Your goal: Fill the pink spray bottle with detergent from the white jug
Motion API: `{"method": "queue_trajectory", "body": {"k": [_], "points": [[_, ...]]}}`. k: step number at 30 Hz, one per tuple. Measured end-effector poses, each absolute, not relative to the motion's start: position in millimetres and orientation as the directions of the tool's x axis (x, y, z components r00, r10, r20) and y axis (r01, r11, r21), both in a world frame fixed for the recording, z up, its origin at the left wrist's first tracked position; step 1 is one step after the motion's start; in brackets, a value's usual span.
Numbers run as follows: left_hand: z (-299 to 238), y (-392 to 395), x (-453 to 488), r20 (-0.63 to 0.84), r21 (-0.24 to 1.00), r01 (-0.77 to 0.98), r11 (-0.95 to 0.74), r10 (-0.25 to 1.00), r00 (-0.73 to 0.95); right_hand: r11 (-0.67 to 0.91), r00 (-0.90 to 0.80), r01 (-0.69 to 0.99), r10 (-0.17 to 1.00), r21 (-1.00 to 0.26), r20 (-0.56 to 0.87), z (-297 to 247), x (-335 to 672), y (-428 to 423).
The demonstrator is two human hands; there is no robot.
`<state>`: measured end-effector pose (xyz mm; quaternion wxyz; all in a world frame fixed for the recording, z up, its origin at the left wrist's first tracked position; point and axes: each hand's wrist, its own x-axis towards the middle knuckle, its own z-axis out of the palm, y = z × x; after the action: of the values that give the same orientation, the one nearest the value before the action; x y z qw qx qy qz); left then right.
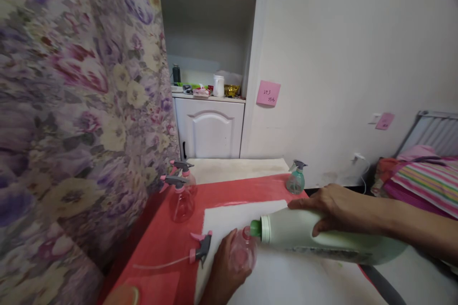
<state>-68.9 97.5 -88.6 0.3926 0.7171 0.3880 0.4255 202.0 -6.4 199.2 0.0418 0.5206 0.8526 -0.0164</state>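
My left hand (226, 269) is wrapped round a clear pink spray bottle (244, 253) whose mouth has no spray head on it. My right hand (331, 207) grips a large pale green jug (291, 228) by its handle and holds it tipped on its side. The jug's green spout (255, 228) is at the bottle's mouth; whether liquid is flowing I cannot make out. Left of my left hand, a grey and pink spray head (203, 248) lies on the red cover, its thin tube stretching left.
Two pink spray bottles (182, 205) with heads on stand at the table's left. A green spray bottle (295, 182) stands at the far right corner. White sheet (279, 271) lies over the red table cover (229, 195). A floral curtain (82, 105) hangs close on the left.
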Motion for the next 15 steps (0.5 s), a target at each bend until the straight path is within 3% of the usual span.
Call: {"method": "queue_trajectory", "body": {"k": [15], "points": [[-102.7, 100.8, -71.9, 0.291, 0.915, 0.163, -0.369, 0.883, 0.369, 0.509, -0.508, 0.861, 0.86, 0.017, -0.04, 194.1, 206.9, -4.3]]}}
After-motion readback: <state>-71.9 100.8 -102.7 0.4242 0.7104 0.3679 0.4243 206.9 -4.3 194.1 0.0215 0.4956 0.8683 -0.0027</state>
